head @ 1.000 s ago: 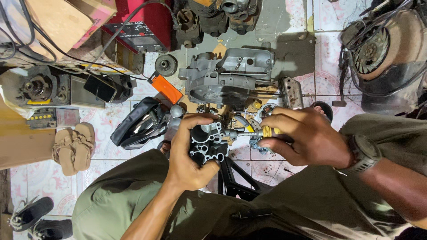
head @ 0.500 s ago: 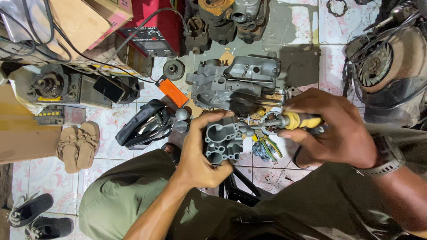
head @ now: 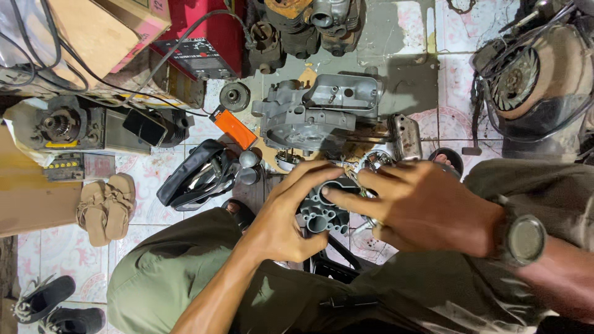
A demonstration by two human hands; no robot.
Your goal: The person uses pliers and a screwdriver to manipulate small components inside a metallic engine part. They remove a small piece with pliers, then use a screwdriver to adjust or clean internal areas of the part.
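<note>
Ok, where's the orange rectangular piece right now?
In the head view, the orange piece lies on the tiled floor left of centre, between the black pouch below it and the grey engine casing to its right.
</note>
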